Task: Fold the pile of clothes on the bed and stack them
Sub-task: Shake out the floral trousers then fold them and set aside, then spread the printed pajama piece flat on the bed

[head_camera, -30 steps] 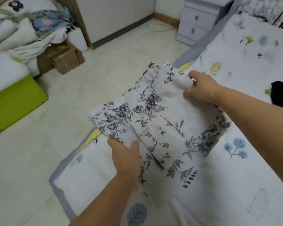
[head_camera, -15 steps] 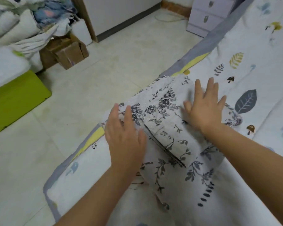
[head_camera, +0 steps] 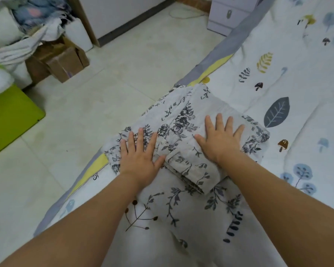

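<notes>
A white garment with dark floral print [head_camera: 183, 120] lies folded on the bed [head_camera: 289, 78] near its left edge. My left hand [head_camera: 140, 157] rests flat on the garment's left part, fingers spread. My right hand [head_camera: 219, 139] lies flat on its right part, fingers spread too. Neither hand grips the cloth. A folded flap shows between the two hands. The garment's near end reaches down between my forearms.
The bed's grey and yellow border [head_camera: 216, 64] runs along the tiled floor [head_camera: 123, 64]. Cardboard boxes [head_camera: 60, 58] and heaped laundry [head_camera: 23, 26] stand at the far left beside a green box [head_camera: 10, 116]. A pale drawer unit [head_camera: 229, 14] stands at the top.
A second ago both hands held the floral garment up by its ends. They laid it on the bed, opened, and now press flat on it, with the fold more compact.
</notes>
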A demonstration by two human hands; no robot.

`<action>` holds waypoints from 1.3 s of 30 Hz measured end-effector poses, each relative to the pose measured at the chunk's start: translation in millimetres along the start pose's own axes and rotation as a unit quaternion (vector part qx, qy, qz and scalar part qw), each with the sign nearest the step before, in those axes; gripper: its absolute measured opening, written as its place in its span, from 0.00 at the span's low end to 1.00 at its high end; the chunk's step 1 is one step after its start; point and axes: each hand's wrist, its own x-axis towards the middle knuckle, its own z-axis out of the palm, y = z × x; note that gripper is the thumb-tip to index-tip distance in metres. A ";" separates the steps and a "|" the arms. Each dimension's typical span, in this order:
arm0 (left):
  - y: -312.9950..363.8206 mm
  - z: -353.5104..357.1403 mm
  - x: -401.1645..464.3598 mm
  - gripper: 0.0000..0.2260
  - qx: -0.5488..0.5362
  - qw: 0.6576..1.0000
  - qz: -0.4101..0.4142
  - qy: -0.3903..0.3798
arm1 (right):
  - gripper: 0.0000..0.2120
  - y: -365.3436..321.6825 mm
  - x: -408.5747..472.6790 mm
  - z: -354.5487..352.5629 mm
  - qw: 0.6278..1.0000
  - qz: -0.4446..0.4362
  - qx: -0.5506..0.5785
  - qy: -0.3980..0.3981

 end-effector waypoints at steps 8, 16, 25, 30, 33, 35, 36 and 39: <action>22.7 -0.1 -23.0 0.30 0.040 0.988 0.139 0.046 | 0.31 -30.7 -85.4 36.6 0.999 -0.003 0.006 0.032; 36.5 -53.8 -29.6 0.23 -0.047 0.993 0.109 -0.027 | 0.19 -14.0 -96.4 -14.1 0.993 -0.073 0.089 -0.031; 66.3 -136.4 -77.1 0.09 -0.094 0.968 0.228 -0.035 | 0.11 38.5 -199.9 -61.6 0.981 0.008 0.191 -0.023; 111.8 -165.0 -103.8 0.09 -0.063 0.957 0.279 -0.055 | 0.15 91.6 -260.1 -78.9 0.974 0.069 0.213 -0.033; 150.2 -177.0 -120.0 0.06 -0.071 0.948 0.305 -0.055 | 0.15 131.5 -294.9 -88.4 0.967 0.113 0.226 -0.044; 177.5 -181.6 -130.4 0.08 -0.076 0.942 0.319 -0.065 | 0.16 157.8 -317.1 -92.9 0.959 0.139 0.241 -0.055; 192.0 -182.6 -135.5 0.10 -0.076 0.939 0.329 -0.069 | 0.16 171.6 -327.9 -95.1 0.955 0.153 0.248 -0.059; 242.0 -186.2 -153.4 0.12 -0.065 0.925 0.363 -0.087 | 0.17 219.3 -361.7 -101.2 0.944 0.196 0.258 -0.058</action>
